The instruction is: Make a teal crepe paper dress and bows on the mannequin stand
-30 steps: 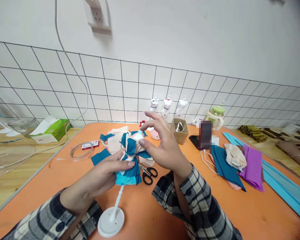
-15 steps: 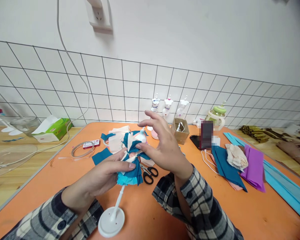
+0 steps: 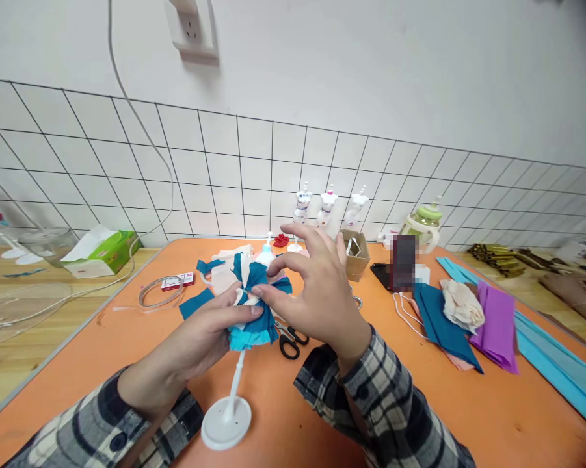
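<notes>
A small white mannequin on a thin pole with a round white base stands over the orange table. It wears a dress of teal, light blue and cream crepe paper. My left hand is wrapped round the dress at the waist, thumb pressed on the paper. My right hand is at the dress's right side, thumb and forefinger pinching the teal paper near the waist, the other fingers spread above.
Black scissors lie just right of the dress. Paper scraps, a tape roll, a tissue box, three small mannequins, a brown box, a phone and folded coloured paper surround it. Another person's hand rests far right.
The mannequin has tipped more upright and its base slid right. My right hand came down from an open hover onto the teal paper at the waist.
</notes>
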{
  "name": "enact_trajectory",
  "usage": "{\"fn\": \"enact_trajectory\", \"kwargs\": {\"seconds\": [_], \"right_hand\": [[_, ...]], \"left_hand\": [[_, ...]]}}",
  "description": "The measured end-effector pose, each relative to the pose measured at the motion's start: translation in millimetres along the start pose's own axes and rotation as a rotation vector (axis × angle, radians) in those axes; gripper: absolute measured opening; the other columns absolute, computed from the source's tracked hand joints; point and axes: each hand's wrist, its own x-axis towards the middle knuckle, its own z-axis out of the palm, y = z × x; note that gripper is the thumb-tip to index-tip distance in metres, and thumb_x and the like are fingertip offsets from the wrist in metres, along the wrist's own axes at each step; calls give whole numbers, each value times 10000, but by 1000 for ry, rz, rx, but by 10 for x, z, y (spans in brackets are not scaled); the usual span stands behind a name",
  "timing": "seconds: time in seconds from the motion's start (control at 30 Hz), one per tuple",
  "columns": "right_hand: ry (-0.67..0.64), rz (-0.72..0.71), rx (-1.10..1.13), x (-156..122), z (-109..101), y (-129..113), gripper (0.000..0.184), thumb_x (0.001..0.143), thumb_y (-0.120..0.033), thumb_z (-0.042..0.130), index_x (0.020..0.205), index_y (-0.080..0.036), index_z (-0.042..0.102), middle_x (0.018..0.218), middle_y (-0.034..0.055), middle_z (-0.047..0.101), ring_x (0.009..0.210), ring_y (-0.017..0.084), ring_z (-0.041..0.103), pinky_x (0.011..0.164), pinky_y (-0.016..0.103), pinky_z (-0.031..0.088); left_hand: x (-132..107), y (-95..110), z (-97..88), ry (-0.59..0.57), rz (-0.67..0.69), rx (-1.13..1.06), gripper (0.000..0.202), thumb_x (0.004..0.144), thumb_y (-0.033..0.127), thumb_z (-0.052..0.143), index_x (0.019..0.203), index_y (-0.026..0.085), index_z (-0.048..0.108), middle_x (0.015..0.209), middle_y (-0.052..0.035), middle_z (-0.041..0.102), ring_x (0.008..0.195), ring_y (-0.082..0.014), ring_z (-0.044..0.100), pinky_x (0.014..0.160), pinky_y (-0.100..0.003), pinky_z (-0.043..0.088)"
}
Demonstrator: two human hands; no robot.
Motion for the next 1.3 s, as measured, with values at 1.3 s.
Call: {"fn": "enact_trajectory", "kwargs": {"seconds": [1.3], "right_hand": [[-154,-63,313,52,35,100,50,918,-247,598,890,-211,576,773,-29,639,741,124,587,696,256,431]], "left_hand": [[-35,52,-136,-269,-212,-218,199,729,204,719,924,174,742,931,-92,636,902,-252,588,838,-502,566]]}}
